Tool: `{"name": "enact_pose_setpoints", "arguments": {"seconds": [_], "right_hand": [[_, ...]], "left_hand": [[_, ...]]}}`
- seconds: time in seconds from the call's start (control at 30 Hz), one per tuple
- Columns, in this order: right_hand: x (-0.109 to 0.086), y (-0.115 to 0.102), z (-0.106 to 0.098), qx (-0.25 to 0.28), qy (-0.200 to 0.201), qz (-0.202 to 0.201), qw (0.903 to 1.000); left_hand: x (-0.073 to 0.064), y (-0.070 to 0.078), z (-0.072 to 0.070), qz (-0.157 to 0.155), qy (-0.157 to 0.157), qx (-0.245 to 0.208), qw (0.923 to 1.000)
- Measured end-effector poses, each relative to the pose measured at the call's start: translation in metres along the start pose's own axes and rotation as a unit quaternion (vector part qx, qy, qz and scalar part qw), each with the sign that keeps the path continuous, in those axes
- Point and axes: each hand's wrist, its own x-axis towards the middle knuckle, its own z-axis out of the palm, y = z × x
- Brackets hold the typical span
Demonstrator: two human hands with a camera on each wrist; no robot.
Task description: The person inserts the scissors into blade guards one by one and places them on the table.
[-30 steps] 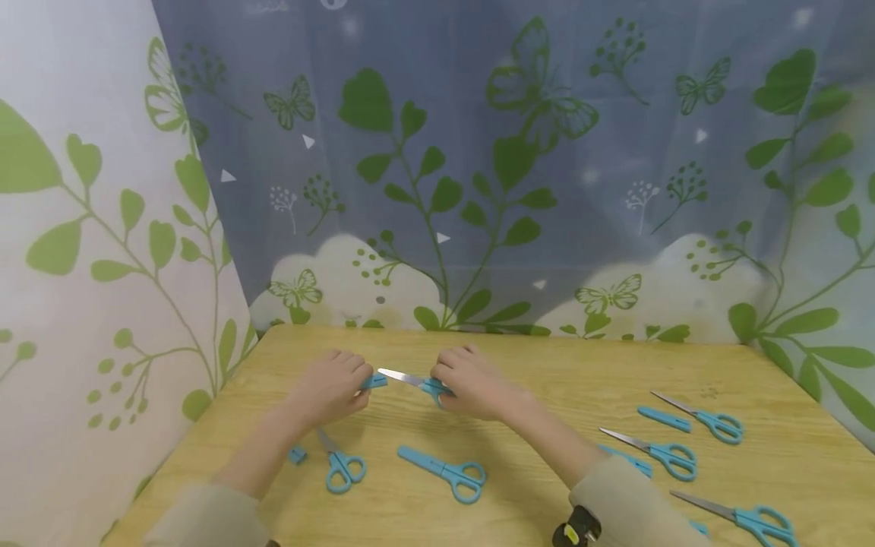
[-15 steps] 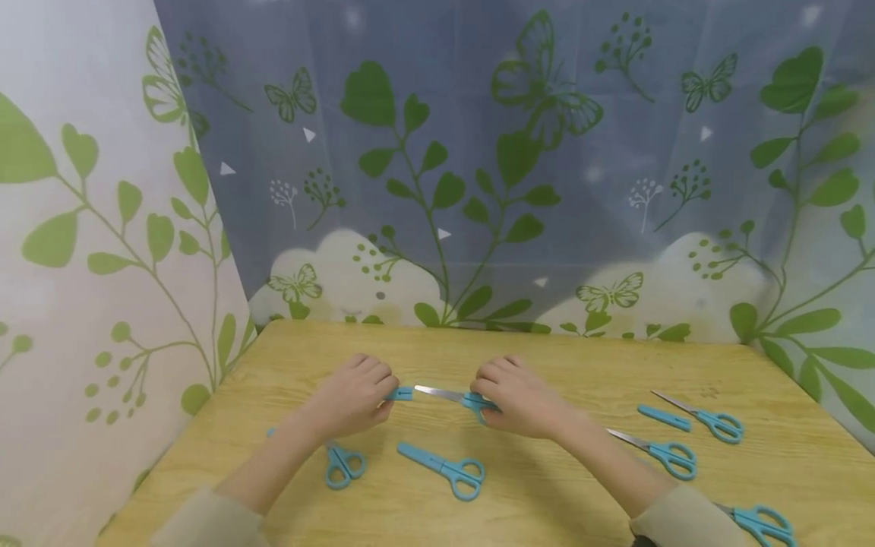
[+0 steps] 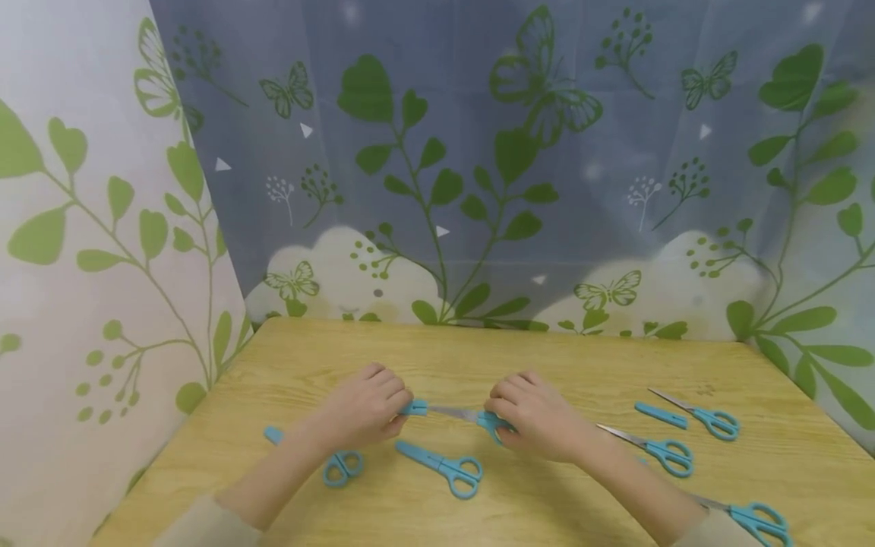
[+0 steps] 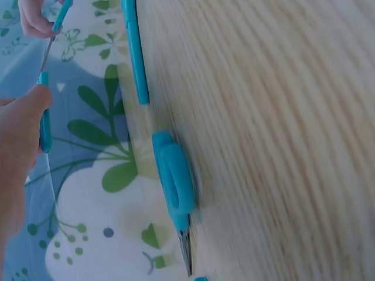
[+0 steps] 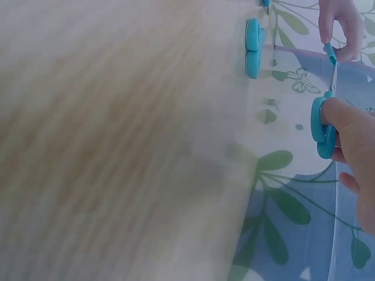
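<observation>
My left hand (image 3: 369,403) grips a blue blade cover (image 3: 415,408), its open end pointing right. Facing it, my right hand (image 3: 536,414) holds a pair of scissors by its blue handles (image 3: 494,425). The scissors' blade (image 3: 454,412) points left, its tip at the mouth of the cover; whether it is just inside, I cannot tell. In the left wrist view, the cover (image 4: 45,111) and blade (image 4: 47,55) lie nearly in one line. My fingers partly hide the handles (image 5: 322,129) in the right wrist view.
A covered pair of scissors (image 3: 440,467) lies on the wooden table (image 3: 383,516) before me. Another pair (image 3: 342,467) is partly behind my left forearm, near a blue cover piece (image 3: 273,434). Bare-bladed scissors (image 3: 714,422) and a loose cover (image 3: 660,415) lie right, with more scissors (image 3: 670,457) nearby.
Both hands have moved right and slightly nearer, carrying the cover and the scissors. The blade has come into line with the cover, its tip now meeting the cover's mouth.
</observation>
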Motion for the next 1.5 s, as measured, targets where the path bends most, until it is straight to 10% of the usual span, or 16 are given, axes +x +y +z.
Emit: {"name": "enact_pose_setpoints", "arguments": {"seconds": [1.5], "right_hand": [[-0.001, -0.016, -0.003, -0.005, 0.003, -0.024, 0.9997]], "left_hand": [[0.022, 0.03, 0.011, 0.028, -0.01, -0.014, 0.9995]]}}
